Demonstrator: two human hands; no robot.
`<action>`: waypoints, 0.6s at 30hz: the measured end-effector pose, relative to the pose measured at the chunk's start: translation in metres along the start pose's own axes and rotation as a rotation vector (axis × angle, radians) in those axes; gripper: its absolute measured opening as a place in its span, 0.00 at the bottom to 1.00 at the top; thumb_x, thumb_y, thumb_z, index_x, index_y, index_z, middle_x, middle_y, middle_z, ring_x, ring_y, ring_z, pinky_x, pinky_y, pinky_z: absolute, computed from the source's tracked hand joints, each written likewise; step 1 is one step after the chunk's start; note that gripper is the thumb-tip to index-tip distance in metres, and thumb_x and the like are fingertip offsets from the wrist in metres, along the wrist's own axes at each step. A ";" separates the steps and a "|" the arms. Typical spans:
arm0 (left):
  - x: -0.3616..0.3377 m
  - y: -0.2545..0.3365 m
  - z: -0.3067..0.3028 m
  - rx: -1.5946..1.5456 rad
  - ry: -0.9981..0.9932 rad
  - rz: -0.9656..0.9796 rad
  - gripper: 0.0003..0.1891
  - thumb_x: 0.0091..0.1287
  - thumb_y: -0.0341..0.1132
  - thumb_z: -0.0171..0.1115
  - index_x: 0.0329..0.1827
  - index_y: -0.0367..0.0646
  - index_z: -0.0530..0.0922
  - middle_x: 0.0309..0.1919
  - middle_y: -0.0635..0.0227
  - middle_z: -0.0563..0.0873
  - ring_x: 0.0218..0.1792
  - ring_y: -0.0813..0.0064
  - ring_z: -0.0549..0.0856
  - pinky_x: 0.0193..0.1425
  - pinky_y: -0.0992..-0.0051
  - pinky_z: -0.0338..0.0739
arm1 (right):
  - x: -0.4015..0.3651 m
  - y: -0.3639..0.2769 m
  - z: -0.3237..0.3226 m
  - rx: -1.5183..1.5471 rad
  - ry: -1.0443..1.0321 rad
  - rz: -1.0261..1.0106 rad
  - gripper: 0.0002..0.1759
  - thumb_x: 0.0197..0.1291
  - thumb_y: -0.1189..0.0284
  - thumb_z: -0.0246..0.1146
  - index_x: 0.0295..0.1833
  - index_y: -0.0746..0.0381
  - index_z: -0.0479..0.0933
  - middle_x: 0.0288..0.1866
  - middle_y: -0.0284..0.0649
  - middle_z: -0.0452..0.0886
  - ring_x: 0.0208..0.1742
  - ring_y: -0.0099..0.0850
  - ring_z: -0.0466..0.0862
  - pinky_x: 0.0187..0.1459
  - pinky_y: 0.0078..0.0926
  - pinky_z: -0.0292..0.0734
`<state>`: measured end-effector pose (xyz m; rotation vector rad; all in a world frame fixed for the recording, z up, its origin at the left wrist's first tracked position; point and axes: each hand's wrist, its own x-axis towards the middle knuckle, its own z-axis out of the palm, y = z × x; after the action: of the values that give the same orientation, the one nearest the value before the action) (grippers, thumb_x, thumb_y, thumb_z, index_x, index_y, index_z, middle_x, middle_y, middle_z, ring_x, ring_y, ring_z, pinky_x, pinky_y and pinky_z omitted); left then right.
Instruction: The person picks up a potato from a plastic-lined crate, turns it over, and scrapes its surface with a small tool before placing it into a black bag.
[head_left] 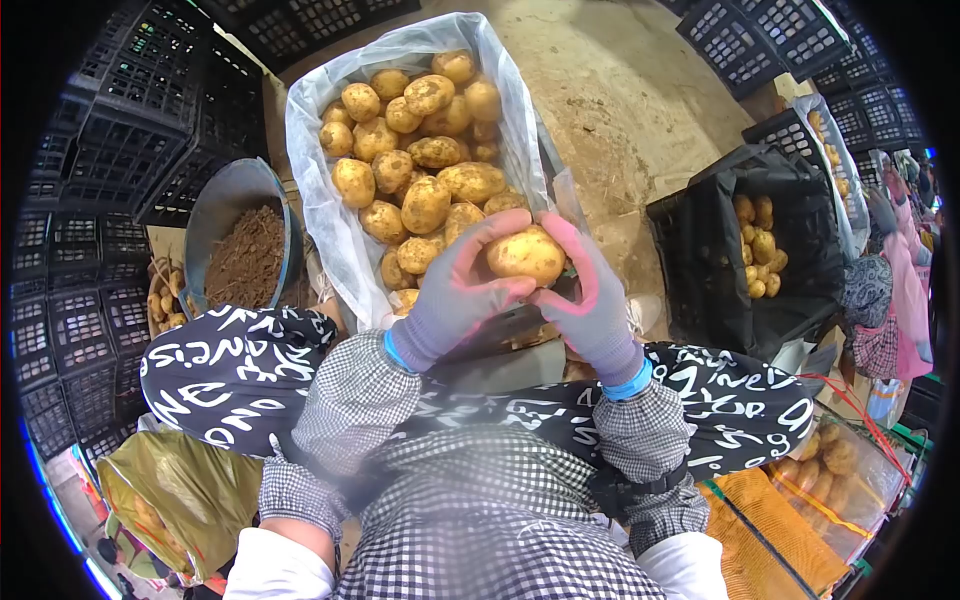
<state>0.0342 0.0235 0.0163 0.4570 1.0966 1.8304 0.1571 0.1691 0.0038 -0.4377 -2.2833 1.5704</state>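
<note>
A yellow potato [527, 256] with brown specks of soil is held up between my two gloved hands. My left hand [463, 292] curls round its left side, thumb below and fingers above. On the right side, my right hand [588, 300] grips it with the thumb underneath and pink-stained fingers on top. Both gloves are grey with pink fingers. Just beyond my hands stands a crate lined with white plastic [312, 190], filled with several soil-marked potatoes [425, 204].
To the left, a blue bucket [286, 250] contains brown soil [246, 262]. At right, a black-lined crate [690, 240] holds potatoes [762, 250]. Black crates [150, 100] are stacked at left. An orange mesh sack [775, 525] lies lower right. Another person in pink [905, 290] is at far right.
</note>
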 end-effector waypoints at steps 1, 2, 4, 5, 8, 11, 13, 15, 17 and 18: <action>0.002 -0.008 -0.004 -0.001 0.013 0.020 0.30 0.64 0.30 0.71 0.68 0.34 0.70 0.66 0.61 0.74 0.63 0.70 0.77 0.70 0.70 0.73 | 0.000 -0.002 0.001 -0.032 0.006 -0.020 0.43 0.47 0.81 0.73 0.72 0.63 0.67 0.66 0.43 0.75 0.68 0.34 0.74 0.67 0.31 0.70; 0.004 -0.013 -0.006 -0.002 0.026 0.042 0.28 0.65 0.31 0.71 0.66 0.34 0.72 0.65 0.61 0.75 0.62 0.70 0.79 0.69 0.71 0.74 | 0.000 -0.005 0.001 -0.063 0.011 -0.042 0.42 0.47 0.80 0.73 0.72 0.63 0.68 0.66 0.43 0.76 0.68 0.35 0.74 0.68 0.32 0.69; 0.007 -0.015 -0.005 -0.040 0.065 -0.047 0.23 0.66 0.32 0.70 0.63 0.34 0.75 0.61 0.61 0.79 0.59 0.70 0.81 0.66 0.69 0.77 | 0.004 -0.019 -0.003 -0.149 0.005 -0.053 0.40 0.48 0.79 0.73 0.70 0.63 0.69 0.63 0.43 0.77 0.64 0.33 0.77 0.65 0.30 0.72; 0.010 -0.015 -0.004 -0.055 0.084 -0.083 0.21 0.67 0.32 0.69 0.61 0.34 0.76 0.59 0.61 0.80 0.57 0.69 0.82 0.64 0.69 0.79 | 0.007 -0.024 -0.005 -0.191 0.003 -0.067 0.39 0.48 0.79 0.73 0.69 0.62 0.70 0.62 0.42 0.78 0.62 0.32 0.78 0.63 0.29 0.74; 0.033 -0.028 0.001 -0.081 0.245 0.104 0.14 0.70 0.34 0.65 0.53 0.33 0.80 0.50 0.61 0.86 0.50 0.68 0.86 0.58 0.66 0.84 | 0.002 -0.006 -0.011 0.032 0.153 0.220 0.31 0.52 0.74 0.72 0.64 0.64 0.73 0.59 0.45 0.79 0.58 0.36 0.80 0.60 0.32 0.76; 0.078 -0.036 -0.041 0.042 0.479 0.086 0.15 0.72 0.35 0.62 0.54 0.34 0.78 0.48 0.61 0.85 0.45 0.67 0.87 0.52 0.72 0.84 | 0.011 0.006 -0.046 0.429 0.490 0.261 0.25 0.61 0.70 0.71 0.61 0.66 0.74 0.54 0.42 0.80 0.53 0.32 0.83 0.52 0.30 0.81; 0.110 -0.025 -0.066 0.515 0.636 0.126 0.20 0.70 0.37 0.64 0.60 0.37 0.76 0.58 0.56 0.79 0.45 0.65 0.87 0.51 0.72 0.84 | 0.015 0.018 -0.087 0.766 0.747 0.238 0.22 0.70 0.66 0.62 0.63 0.66 0.73 0.55 0.43 0.81 0.57 0.34 0.81 0.56 0.33 0.80; 0.146 -0.021 -0.096 1.143 0.785 0.336 0.26 0.66 0.39 0.67 0.65 0.41 0.74 0.67 0.53 0.72 0.43 0.63 0.87 0.50 0.69 0.83 | 0.005 0.057 -0.133 0.943 0.826 0.041 0.21 0.73 0.66 0.57 0.64 0.67 0.72 0.61 0.47 0.78 0.58 0.36 0.80 0.60 0.32 0.77; 0.184 -0.028 -0.150 1.681 0.838 0.498 0.30 0.63 0.40 0.70 0.68 0.46 0.72 0.70 0.52 0.68 0.41 0.60 0.87 0.49 0.68 0.83 | -0.008 0.071 -0.153 0.883 0.902 -0.077 0.22 0.74 0.65 0.56 0.66 0.67 0.72 0.62 0.47 0.77 0.57 0.35 0.80 0.59 0.31 0.77; 0.199 -0.027 -0.171 1.856 0.832 0.533 0.32 0.61 0.40 0.71 0.70 0.48 0.72 0.70 0.51 0.68 0.41 0.59 0.87 0.49 0.67 0.83 | -0.009 0.066 -0.152 0.880 0.915 -0.045 0.22 0.74 0.66 0.56 0.67 0.67 0.71 0.62 0.47 0.77 0.56 0.35 0.80 0.59 0.30 0.77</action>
<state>-0.1696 0.1134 -0.1246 1.0680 3.3685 0.7160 0.2361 0.3148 -0.0082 -0.6478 -0.8294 1.6665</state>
